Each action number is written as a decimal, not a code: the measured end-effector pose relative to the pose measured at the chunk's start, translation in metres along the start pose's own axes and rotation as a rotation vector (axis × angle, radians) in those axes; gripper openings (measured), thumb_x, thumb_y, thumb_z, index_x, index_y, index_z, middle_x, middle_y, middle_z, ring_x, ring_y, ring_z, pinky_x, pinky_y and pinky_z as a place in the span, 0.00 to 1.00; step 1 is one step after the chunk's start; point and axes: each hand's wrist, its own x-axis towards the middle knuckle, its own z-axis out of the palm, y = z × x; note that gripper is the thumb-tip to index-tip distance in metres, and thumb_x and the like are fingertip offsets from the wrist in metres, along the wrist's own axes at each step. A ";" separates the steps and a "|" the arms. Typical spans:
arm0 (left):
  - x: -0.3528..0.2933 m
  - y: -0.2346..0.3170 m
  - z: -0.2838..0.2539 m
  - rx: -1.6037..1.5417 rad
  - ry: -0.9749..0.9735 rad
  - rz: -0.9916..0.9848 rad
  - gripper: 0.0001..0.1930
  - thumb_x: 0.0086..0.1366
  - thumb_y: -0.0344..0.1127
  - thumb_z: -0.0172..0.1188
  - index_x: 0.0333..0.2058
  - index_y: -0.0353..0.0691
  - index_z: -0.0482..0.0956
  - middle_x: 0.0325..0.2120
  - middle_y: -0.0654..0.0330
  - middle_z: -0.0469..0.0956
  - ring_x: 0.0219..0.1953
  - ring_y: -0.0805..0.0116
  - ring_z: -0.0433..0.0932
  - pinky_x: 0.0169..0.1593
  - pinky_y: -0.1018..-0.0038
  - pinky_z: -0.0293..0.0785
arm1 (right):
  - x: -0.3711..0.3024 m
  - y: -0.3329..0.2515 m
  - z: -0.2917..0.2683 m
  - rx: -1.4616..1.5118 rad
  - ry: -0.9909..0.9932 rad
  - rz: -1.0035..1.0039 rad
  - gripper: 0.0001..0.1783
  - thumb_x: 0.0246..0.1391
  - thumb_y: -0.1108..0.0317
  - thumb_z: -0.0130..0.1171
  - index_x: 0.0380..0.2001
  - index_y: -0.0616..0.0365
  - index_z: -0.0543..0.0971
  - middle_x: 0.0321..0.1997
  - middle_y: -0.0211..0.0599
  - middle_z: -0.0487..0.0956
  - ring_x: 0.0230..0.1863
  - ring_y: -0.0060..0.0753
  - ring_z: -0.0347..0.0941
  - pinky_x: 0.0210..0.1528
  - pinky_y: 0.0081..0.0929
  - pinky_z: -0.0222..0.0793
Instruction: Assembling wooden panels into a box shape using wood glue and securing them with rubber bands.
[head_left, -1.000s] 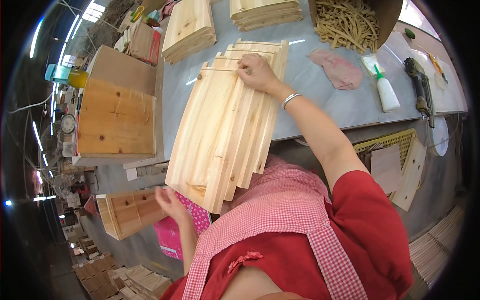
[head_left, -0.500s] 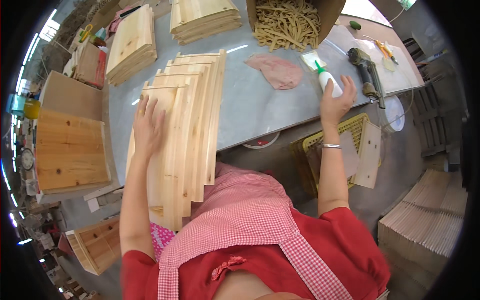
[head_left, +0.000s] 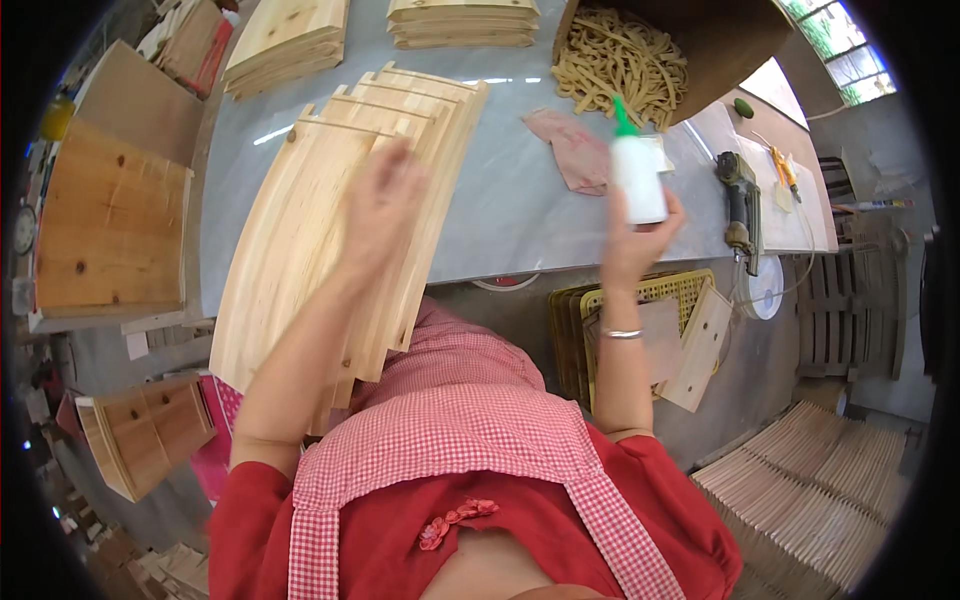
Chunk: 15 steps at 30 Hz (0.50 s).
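Observation:
In my right hand (head_left: 630, 250) is a white squeeze bottle (head_left: 640, 178) with a green pointed nozzle, held upright above the front part of the grey table. My fingers wrap its lower part. My left hand (head_left: 388, 200) is over a fanned stack of pale wooden boards (head_left: 280, 230), its fingers smeared by motion; whether it touches them I cannot tell. The boards overlap in steps, and their near ends reach past the table edge toward my apron. A crumpled pink cloth (head_left: 568, 150) lies to the left of the bottle.
On the grey table (head_left: 500, 225), stacked boards (head_left: 285, 45) stand at the back, beside a cardboard box (head_left: 725, 45) of wooden strips (head_left: 620, 55). An air nailer (head_left: 740, 205) lies to the right. Yellow crates (head_left: 690, 288) sit below the edge; piled slats (head_left: 820, 490) are lower right.
My right hand has taken hold of the bottle and raised it off the table. My left hand has moved right across the boards, from their left edge. The view has shifted too.

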 end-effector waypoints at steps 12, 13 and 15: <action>-0.049 0.028 -0.006 -0.810 -0.516 -0.514 0.24 0.61 0.41 0.67 0.52 0.39 0.69 0.36 0.57 0.79 0.37 0.67 0.81 0.41 0.68 0.79 | 0.040 0.033 0.044 -0.709 -0.599 -0.632 0.26 0.52 0.61 0.65 0.56 0.48 0.76 0.57 0.39 0.76 0.57 0.52 0.70 0.57 0.45 0.65; -0.053 0.026 -0.009 -0.834 -0.564 -0.510 0.28 0.60 0.43 0.67 0.55 0.38 0.69 0.37 0.55 0.79 0.38 0.65 0.82 0.42 0.68 0.79 | 0.046 0.046 0.045 -0.956 -0.617 -0.573 0.24 0.52 0.60 0.64 0.54 0.45 0.77 0.55 0.37 0.77 0.55 0.51 0.72 0.55 0.45 0.67; -0.059 0.026 -0.009 -0.873 -0.570 -0.516 0.29 0.60 0.44 0.66 0.56 0.37 0.68 0.36 0.54 0.79 0.37 0.64 0.82 0.41 0.68 0.80 | 0.061 0.053 0.050 -0.831 -0.676 -0.456 0.22 0.54 0.61 0.63 0.53 0.48 0.78 0.54 0.37 0.78 0.51 0.47 0.74 0.52 0.42 0.69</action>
